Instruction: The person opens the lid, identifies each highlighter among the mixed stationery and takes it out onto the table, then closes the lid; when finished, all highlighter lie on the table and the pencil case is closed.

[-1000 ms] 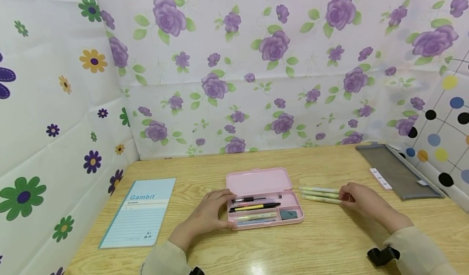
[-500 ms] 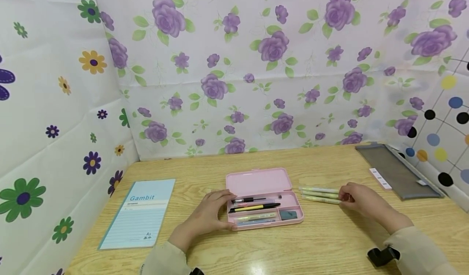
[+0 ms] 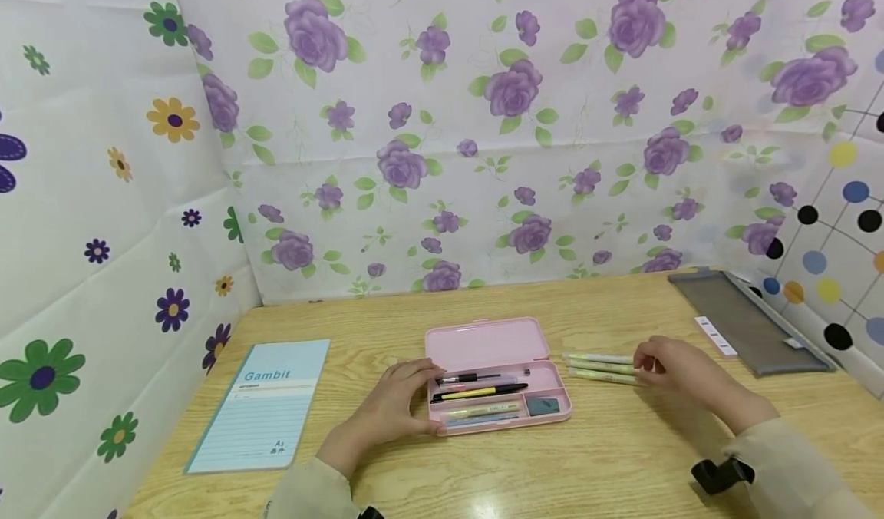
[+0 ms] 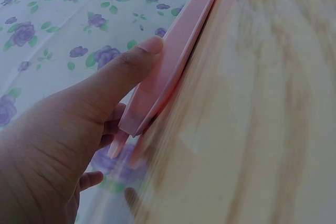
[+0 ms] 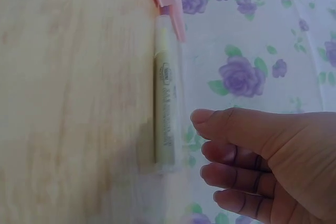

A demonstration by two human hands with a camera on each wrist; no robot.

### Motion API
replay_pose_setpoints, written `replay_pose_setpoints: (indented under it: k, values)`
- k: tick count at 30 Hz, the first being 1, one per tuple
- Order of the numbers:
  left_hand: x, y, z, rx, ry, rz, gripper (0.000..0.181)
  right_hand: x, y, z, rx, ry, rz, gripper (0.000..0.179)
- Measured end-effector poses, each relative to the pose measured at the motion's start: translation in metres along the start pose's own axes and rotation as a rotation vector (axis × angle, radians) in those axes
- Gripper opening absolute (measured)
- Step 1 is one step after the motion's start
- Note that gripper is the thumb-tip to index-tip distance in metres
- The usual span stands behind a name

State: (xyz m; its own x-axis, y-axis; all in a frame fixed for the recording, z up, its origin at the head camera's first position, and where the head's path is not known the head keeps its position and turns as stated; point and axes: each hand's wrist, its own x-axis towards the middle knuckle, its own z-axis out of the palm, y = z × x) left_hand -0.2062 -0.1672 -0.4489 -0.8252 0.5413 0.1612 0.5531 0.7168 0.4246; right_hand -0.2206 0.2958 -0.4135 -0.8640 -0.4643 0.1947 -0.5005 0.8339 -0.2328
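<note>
A pink pencil case (image 3: 486,342) lies with its lid swung back on the table. My left hand (image 3: 387,404) holds its left end, thumb against the front wall (image 4: 168,69) and fingers at the back corner. Inside are a black pen (image 3: 470,377), a yellow-and-black pen (image 3: 483,391), a yellowish marker (image 3: 483,409) and a grey eraser (image 3: 542,405). Three pale yellow highlighters (image 3: 601,369) lie side by side to the right of the case. By their right ends is my right hand (image 3: 680,373); in the right wrist view its loosely bent fingers hold nothing, apart from the near highlighter (image 5: 166,103).
At the left lies a light blue notebook (image 3: 265,404). A dark grey mesh pouch (image 3: 753,323) is at the back right, with a small white and pink strip (image 3: 716,336) beside it. Floral cloth (image 3: 442,158) hangs behind the table.
My right hand has let go of the highlighters and lifted slightly up from their right ends. The highlighters stay in place, and my left hand still holds the pencil case.
</note>
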Motion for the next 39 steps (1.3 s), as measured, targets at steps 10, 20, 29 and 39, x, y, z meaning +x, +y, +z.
replay_pose_setpoints:
  k: [10, 20, 29, 39]
  values:
    - [-0.001, 0.001, -0.001, -0.013, 0.004, -0.010, 0.086, 0.016, -0.019, -0.018, -0.012, -0.023, -0.002, 0.010]
    - [-0.001, 0.002, -0.002, -0.001, 0.006, -0.008, 0.084, 0.033, -0.040, -0.034, -0.005, -0.048, -0.023, 0.010]
    - [-0.002, 0.001, -0.002, 0.007, 0.005, -0.013, 0.084, 0.050, -0.058, -0.033, -0.019, -0.019, -0.103, 0.009]
    - [0.000, 0.002, 0.000, 0.003, -0.008, -0.011, 0.086, 0.059, -0.074, -0.022, 0.019, -0.028, -0.132, 0.008]
